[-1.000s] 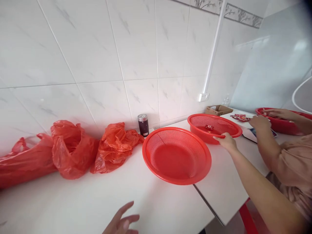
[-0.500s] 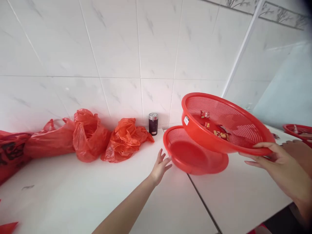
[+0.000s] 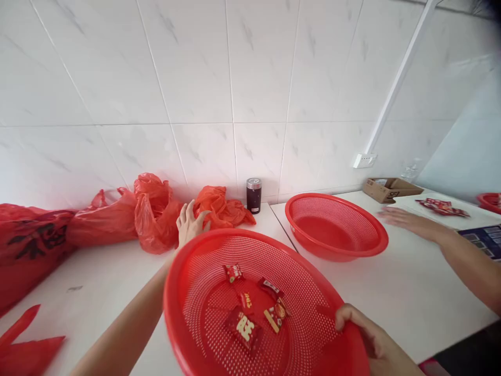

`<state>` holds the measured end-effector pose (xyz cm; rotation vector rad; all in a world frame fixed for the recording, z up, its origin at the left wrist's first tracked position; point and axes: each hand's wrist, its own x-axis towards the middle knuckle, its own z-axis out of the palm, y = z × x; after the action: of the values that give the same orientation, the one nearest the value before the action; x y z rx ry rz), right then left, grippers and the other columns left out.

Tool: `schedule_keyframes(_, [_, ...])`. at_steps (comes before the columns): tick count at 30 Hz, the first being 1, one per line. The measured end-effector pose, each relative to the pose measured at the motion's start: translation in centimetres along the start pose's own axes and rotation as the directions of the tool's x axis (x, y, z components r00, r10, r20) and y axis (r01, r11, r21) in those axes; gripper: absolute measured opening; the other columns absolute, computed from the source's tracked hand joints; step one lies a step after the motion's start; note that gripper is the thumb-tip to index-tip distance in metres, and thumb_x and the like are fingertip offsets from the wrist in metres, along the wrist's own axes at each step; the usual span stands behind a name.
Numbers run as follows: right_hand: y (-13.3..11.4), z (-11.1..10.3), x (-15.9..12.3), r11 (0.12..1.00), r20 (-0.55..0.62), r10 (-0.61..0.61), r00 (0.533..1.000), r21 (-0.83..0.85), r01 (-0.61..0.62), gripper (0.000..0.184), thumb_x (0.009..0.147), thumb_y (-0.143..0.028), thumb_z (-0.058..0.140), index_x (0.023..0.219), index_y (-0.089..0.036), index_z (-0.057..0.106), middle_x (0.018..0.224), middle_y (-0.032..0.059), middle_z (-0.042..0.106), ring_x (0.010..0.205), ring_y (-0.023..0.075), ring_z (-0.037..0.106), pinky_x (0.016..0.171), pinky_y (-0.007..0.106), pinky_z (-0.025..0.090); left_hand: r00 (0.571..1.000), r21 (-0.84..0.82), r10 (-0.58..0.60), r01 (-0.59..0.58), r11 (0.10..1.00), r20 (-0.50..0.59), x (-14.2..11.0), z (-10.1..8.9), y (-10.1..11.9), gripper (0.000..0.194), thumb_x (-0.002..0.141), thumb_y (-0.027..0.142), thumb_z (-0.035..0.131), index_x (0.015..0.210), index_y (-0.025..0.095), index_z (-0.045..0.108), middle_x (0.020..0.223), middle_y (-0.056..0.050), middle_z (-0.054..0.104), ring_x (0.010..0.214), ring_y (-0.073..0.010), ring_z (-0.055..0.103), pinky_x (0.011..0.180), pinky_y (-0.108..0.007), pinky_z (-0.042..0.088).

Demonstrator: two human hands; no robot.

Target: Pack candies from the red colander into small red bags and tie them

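My right hand [image 3: 370, 337] grips the right rim of a red plastic basket [image 3: 313, 269], thumb over the edge. The basket is tilted toward me in front of my body, and several small red snack packets [image 3: 245, 326] lie on its mesh bottom. Farther left, my left hand [image 3: 190, 224] is raised with its fingers apart. It is beside a crumpled orange-red plastic bag [image 3: 219, 206]; whether it touches the bag I cannot tell. A second red basket [image 3: 332, 250] stands on the white table to the right, with nothing visible inside.
Several red bags [image 3: 104, 216] line the wall at left. A dark tumbler [image 3: 253, 197] stands behind. At right are another person's hand [image 3: 407, 219], a cardboard box [image 3: 385, 190] and red packets [image 3: 442, 206]. Red plastic [image 3: 35, 355] lies at lower left.
The held basket has come down left and toward me. My left hand has moved left to the crumpled bag. The other basket now sits farther right, and another person's hand is beside it.
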<state>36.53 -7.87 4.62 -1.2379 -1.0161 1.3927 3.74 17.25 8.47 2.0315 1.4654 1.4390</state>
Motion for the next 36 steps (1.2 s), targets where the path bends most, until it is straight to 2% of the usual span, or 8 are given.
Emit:
schedule_keyframes(4, [2.1, 0.2, 0.8, 0.951, -0.15, -0.08, 0.985, -0.308, 0.03, 0.023, 0.064, -0.029, 0.062, 0.082, -0.024, 0.049, 0.071, -0.0039, 0.056, 0.061, 0.0139, 0.053, 0.056, 0.023, 0.043, 0.999, 0.324, -0.049, 0.042, 0.945, 0.012, 1.6, -0.6, -2.5, 0.032, 0.08, 0.031, 0.068, 0.111, 0.023, 0.068, 0.161, -0.007, 0.012, 0.145, -0.0422, -0.001, 0.112, -0.063, 0.012])
schedule_keyframes(11, [2.8, 0.6, 2.7, 0.866, -0.485, -0.22, 0.847, -0.496, -0.059, 0.048, 0.071, -0.047, 0.065, 0.113, -0.027, 0.053, 0.108, 0.0055, 0.064, 0.094, 0.0258, 0.064, 0.074, 0.035, 0.054, 0.993, 0.319, -0.104, 0.083, 0.944, 0.048, 3.0, 0.5, -3.0, 0.052, 0.082, 0.045, 0.061, 0.126, 0.018, 0.059, 0.135, -0.018, 0.055, 0.129, -0.0375, 0.045, 0.106, -0.057, 0.031])
schedule_keyframes(18, [3.8, 3.8, 3.0, 0.946, -0.508, -0.295, 0.809, -0.275, 0.173, 0.065, 0.076, -0.052, 0.067, 0.128, -0.025, 0.039, 0.115, 0.0098, 0.058, 0.072, 0.0186, 0.064, 0.063, 0.034, 0.056, 0.988, -0.081, -0.048, 0.036, 0.996, -0.146, 1.4, -4.0, 1.1, 0.044, 0.091, 0.036, 0.048, 0.132, 0.02, 0.049, 0.133, -0.011, 0.058, 0.111, -0.0211, 0.061, 0.094, -0.035, 0.05])
schedule_keyframes(21, [3.7, 5.7, 2.6, 0.926, -0.346, -0.329, 0.879, -0.303, 0.227, 0.036, 0.084, -0.048, 0.06, 0.107, -0.022, 0.05, 0.093, 0.0052, 0.059, 0.065, 0.0149, 0.06, 0.062, 0.03, 0.055, 0.985, -0.336, -0.121, 0.072, 0.939, -0.126, -2.0, -6.0, 2.8, 0.044, 0.085, 0.03, 0.056, 0.128, 0.022, 0.054, 0.125, -0.009, 0.064, 0.1, -0.0206, 0.066, 0.08, -0.031, 0.056])
schedule_keyframes(24, [1.7, 8.5, 2.4, 0.856, -0.103, -0.416, 0.903, -0.379, 0.351, 0.02, 0.09, -0.04, 0.055, 0.09, -0.02, 0.056, 0.077, 0.0035, 0.061, 0.07, 0.0163, 0.061, 0.068, 0.029, 0.054, 0.981, -0.276, -0.188, 0.167, 0.947, -0.052, -6.7, -6.9, 4.3, 0.042, 0.081, 0.026, 0.06, 0.123, 0.023, 0.06, 0.112, -0.007, 0.069, 0.086, -0.0189, 0.068, 0.068, -0.027, 0.056])
schedule_keyframes(28, [-2.2, 13.5, 3.6, 0.532, 0.208, -0.724, 0.658, -0.439, 0.724, 0.012, 0.093, -0.022, 0.049, 0.098, -0.022, 0.06, 0.094, 0.0054, 0.067, 0.089, 0.0181, 0.064, 0.081, 0.032, 0.052, 0.973, -0.19, -0.162, 0.192, 0.963, 0.163, -12.4, -6.9, 5.8, 0.038, 0.079, 0.017, 0.057, 0.116, 0.022, 0.064, 0.1, -0.004, 0.071, 0.084, -0.0191, 0.068, 0.074, -0.03, 0.056])
schedule_keyframes(31, [-3.3, 16.7, 6.0, 0.274, 0.464, -0.731, 0.5, -0.472, 0.838, 0.018, 0.095, -0.02, 0.044, 0.099, -0.021, 0.061, 0.103, 0.0059, 0.068, 0.098, 0.0186, 0.062, 0.088, 0.034, 0.048, 0.963, -0.175, -0.101, 0.148, 0.973, 0.249, -14.3, -7.2, 6.2, 0.048, 0.076, 0.011, 0.053, 0.122, 0.024, 0.062, 0.114, -0.003, 0.068, 0.102, -0.0209, 0.064, 0.088, -0.032, 0.053])
schedule_keyframes(36, [-1.6, 18.2, 9.4, 0.081, 0.56, -0.322, 0.764, -0.787, 0.611, 0.024, 0.094, -0.018, 0.041, 0.093, -0.018, 0.065, 0.077, 0.0059, 0.068, 0.069, 0.0211, 0.065, 0.063, 0.03, 0.046, 0.977, -0.133, -0.197, 0.207, 0.969, 0.085, -14.2, -8.9, 4.4, 0.064, 0.068, 0.005, 0.048, 0.128, 0.025, 0.06, 0.122, -0.003, 0.065, 0.104, -0.021, 0.064, 0.089, -0.032, 0.053])
